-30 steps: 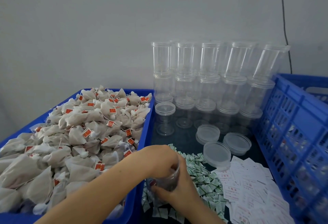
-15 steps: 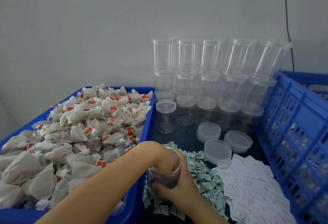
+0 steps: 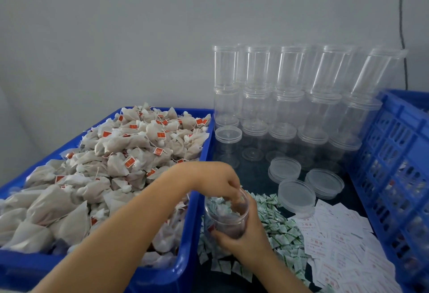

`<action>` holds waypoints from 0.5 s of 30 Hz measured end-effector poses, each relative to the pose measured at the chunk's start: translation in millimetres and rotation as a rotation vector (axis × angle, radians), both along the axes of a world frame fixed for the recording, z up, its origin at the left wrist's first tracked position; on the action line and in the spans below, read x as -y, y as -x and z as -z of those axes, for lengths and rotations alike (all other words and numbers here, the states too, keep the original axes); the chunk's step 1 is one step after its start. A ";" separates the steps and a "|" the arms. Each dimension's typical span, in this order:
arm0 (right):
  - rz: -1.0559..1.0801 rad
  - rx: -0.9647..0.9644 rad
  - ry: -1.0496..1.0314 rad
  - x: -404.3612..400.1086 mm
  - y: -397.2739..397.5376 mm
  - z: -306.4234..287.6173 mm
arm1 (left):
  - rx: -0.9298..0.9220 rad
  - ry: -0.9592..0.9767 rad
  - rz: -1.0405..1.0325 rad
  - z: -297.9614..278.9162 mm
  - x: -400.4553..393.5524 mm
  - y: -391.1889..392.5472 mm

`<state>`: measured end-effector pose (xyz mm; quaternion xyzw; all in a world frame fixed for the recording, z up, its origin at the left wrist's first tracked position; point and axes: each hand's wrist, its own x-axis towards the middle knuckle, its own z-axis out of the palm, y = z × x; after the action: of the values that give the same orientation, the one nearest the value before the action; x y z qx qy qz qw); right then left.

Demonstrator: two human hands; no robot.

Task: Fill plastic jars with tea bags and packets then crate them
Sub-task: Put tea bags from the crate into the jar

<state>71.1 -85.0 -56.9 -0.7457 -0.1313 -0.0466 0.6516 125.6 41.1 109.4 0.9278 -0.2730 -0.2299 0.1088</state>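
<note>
Biggest thing I've got in view is the blue bin (image 3: 185, 234) on the left, heaped with tea bags (image 3: 111, 172), beige pouches with red tags on strings. On the right edge stands the blue crate (image 3: 394, 165), slatted wall toward me, with filled jars dimly visible through the gaps. Between them, at the back against the grey wall, I see the stack of empty jars (image 3: 290, 97), clear plastic, piled three tiers high, some leaning right. In front of that stack, three loose lids (image 3: 296, 194) lie on the dark desk (image 3: 253, 172), near each other. Closer to me, white labels (image 3: 336, 241) are spread beside a heap of green-and-white packets (image 3: 281, 234). Now the small stuff: the jar (image 3: 228, 213) being filled sits over the packets, just beside the bin's wall, tilted slightly, with dark contents low down and a few packets inside. The right hand (image 3: 246, 237) has its grip clamped round the jar's lower body from below. The left hand (image 3: 216, 181) reaches across from the bin, fingertips curled down into the jar's mouth; I cannot tell whether they pinch anything.
</note>
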 end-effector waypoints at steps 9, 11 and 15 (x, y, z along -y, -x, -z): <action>0.043 -0.029 0.037 1.9 3.7 1.5 | 0.605 0.038 -0.466 7.9 -72.0 -31.5; 0.048 -0.025 0.042 1.6 3.8 1.1 | 0.757 -0.113 -0.544 15.5 -85.7 -33.8; 0.050 -0.026 0.035 1.2 4.4 0.2 | 0.804 -0.284 -0.708 31.8 -101.6 -33.2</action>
<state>66.7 -86.2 -57.1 -0.7607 -0.1048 -0.0510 0.6386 158.8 142.8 77.7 0.9831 0.0691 0.1585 -0.0596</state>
